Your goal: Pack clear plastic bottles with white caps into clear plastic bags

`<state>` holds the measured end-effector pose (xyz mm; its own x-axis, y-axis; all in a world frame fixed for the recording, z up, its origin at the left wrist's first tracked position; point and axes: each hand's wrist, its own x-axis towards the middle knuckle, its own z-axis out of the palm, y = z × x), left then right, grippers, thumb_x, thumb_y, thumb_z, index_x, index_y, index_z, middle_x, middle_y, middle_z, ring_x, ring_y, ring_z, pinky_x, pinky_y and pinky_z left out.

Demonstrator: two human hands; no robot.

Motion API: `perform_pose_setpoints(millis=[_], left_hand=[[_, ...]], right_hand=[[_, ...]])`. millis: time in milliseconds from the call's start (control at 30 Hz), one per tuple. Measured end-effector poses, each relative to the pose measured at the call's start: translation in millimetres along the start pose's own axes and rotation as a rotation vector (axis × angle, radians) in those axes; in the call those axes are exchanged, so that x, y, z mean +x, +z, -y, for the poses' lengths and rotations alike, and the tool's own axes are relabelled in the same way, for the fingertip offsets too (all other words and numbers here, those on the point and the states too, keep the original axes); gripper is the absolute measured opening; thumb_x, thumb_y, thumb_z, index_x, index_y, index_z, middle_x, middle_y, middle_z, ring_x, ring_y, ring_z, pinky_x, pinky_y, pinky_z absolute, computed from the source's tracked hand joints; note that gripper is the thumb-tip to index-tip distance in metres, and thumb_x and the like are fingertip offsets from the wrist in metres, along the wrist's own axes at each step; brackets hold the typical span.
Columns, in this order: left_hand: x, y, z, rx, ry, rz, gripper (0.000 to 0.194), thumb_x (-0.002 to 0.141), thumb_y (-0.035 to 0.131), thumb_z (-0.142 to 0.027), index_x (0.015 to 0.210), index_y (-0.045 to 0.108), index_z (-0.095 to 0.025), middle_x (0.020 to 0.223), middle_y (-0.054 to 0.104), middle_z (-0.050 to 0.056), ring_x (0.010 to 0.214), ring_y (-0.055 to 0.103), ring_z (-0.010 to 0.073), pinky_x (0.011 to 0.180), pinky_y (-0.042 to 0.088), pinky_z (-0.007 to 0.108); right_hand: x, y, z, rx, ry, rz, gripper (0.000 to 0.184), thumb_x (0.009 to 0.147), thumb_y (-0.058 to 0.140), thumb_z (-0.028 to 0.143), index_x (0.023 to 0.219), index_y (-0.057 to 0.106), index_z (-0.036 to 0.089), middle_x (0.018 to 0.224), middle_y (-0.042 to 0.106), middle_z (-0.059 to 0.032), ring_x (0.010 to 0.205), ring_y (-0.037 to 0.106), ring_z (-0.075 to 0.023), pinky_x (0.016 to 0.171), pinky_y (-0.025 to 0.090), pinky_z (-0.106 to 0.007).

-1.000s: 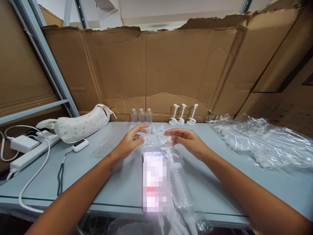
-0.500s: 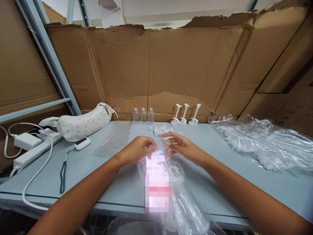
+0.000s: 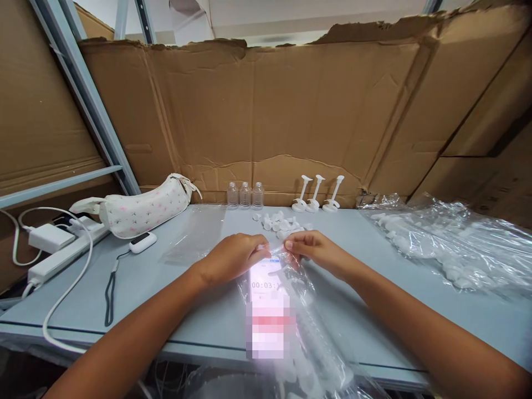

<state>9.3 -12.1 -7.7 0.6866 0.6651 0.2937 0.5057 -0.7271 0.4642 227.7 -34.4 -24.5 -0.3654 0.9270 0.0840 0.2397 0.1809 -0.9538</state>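
My left hand [image 3: 238, 256] pinches the upper edge of a clear plastic bag [image 3: 318, 327]. Across from it, my right hand [image 3: 312, 248] has its thumb and fingers closed on the same edge. White plastic parts show through the bag, which hangs over the front edge of the table. A lit phone [image 3: 266, 310] displaying a timer lies at the bag's left side, partly under the film. Just beyond my hands is a loose pile of small white plastic pieces [image 3: 282, 223].
Three clear bottles [image 3: 245, 195] and three white stands [image 3: 312, 194] line the back by the cardboard wall [image 3: 266, 111]. On the right lies a large bag of white parts [image 3: 453, 244]. A flat clear bag [image 3: 195, 233], floral pouch [image 3: 143, 213] and power strip [image 3: 66, 252] occupy the left.
My right hand has lowered and its raised fingers have closed on the bag's edge. My left hand keeps its pinch. More of the white pile now shows behind my hands.
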Motion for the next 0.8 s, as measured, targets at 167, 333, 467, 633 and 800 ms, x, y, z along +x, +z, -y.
perform_pose_setpoints(millis=[167,333,467,633,800], left_hand=[[-1,-0.5,3,0.221,-0.007,-0.032,0.021,0.090,0.045,-0.031,0.090,0.065,-0.022,0.075,0.068,0.003,0.063,0.057,0.0167,0.058,0.032,0.024],[0,-11.2,10,0.244,-0.079,-0.188,0.021,0.091,0.045,-0.035,0.092,0.062,-0.023,0.077,0.068,0.003,0.064,0.057,0.0169,0.059,0.033,0.024],[1,-20.6,18,0.250,-0.113,-0.298,0.018,0.089,0.048,-0.034,0.090,0.062,-0.024,0.074,0.067,0.001,0.063,0.057,0.0166,0.059,0.032,0.024],[0,-23.7,26,0.399,-0.053,-0.358,0.030,0.089,0.049,-0.041,0.109,0.062,-0.023,0.079,0.069,0.004,0.062,0.056,0.0173,0.058,0.031,0.025],[-3,-24.4,25,0.479,0.093,-0.508,0.038,0.086,0.053,-0.044,0.117,0.060,-0.023,0.104,0.068,0.009,0.087,0.060,0.0233,0.077,0.038,0.032]], right_hand=[[-2,6,1,0.072,0.000,-0.063,0.042,0.079,0.058,0.059,0.073,0.062,0.018,0.063,0.058,0.0002,0.055,0.056,-0.0131,0.056,0.042,-0.028],[-7,4,2,0.118,0.110,0.011,0.053,0.076,0.062,0.058,0.114,0.059,0.021,0.076,0.062,-0.0015,0.061,0.056,-0.0133,0.056,0.045,-0.027],[-8,-1,-3,0.077,0.097,0.175,0.053,0.079,0.065,0.050,0.123,0.056,0.022,0.078,0.062,-0.0013,0.067,0.057,-0.0135,0.060,0.045,-0.025],[-8,0,-4,0.117,0.101,0.222,0.054,0.078,0.068,0.043,0.126,0.054,0.023,0.085,0.063,-0.0021,0.077,0.059,-0.0157,0.066,0.046,-0.027],[-9,0,1,0.116,0.131,0.128,0.052,0.078,0.068,0.041,0.125,0.056,0.021,0.082,0.066,-0.0024,0.072,0.061,-0.0155,0.067,0.047,-0.028]])
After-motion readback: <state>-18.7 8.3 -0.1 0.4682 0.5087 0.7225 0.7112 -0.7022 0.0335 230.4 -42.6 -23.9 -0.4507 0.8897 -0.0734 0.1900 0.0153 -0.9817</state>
